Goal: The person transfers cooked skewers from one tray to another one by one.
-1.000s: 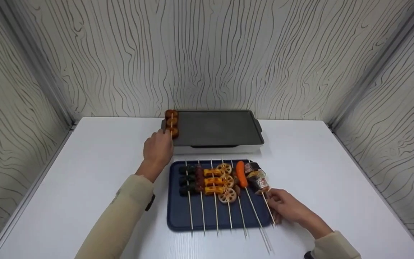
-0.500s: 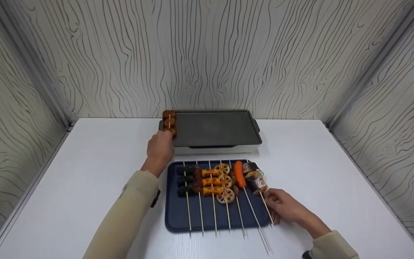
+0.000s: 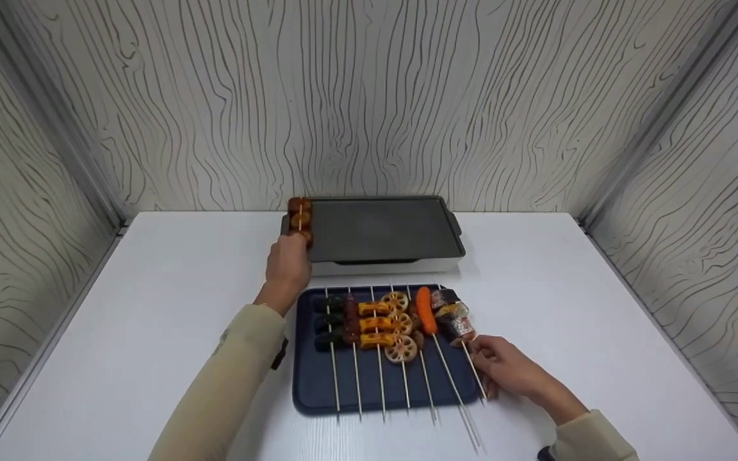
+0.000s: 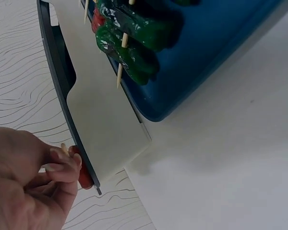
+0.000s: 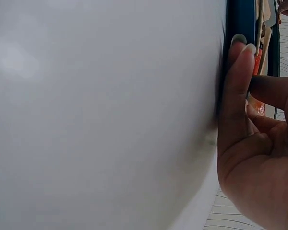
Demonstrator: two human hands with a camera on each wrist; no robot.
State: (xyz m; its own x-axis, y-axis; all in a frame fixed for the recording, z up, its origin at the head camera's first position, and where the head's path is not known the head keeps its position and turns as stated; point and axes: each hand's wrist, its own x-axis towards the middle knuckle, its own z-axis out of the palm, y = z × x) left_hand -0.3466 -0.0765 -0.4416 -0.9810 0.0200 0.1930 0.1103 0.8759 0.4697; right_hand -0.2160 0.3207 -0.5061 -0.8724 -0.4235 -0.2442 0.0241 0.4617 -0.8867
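My left hand (image 3: 288,264) is at the front left corner of a dark griddle (image 3: 385,227), pinching the stick of a skewer of brown round pieces (image 3: 300,219). The pieces lie along the griddle's left edge; in the left wrist view a reddish-brown end piece (image 4: 86,177) shows beside the fingertips. My right hand (image 3: 513,371) holds the right rim of a blue tray (image 3: 314,390), fingers curled at the edge. Right by it, a skewer of silvery fish pieces (image 3: 455,323) lies on the tray, its stick passing close to the fingers.
Across the tray lie skewers of green peppers (image 3: 328,322), dark red pieces (image 3: 352,320), yellow pieces (image 3: 377,324), lotus root slices (image 3: 401,349) and an orange sausage (image 3: 426,310). Their sticks jut over the front rim. A wood-patterned wall (image 3: 369,96) stands behind the white table (image 3: 209,250).
My left hand has settled slightly lower at the skewer's near end, and the brown pieces lie along the griddle's left edge. The right hand keeps its place; the head view has shifted a little.
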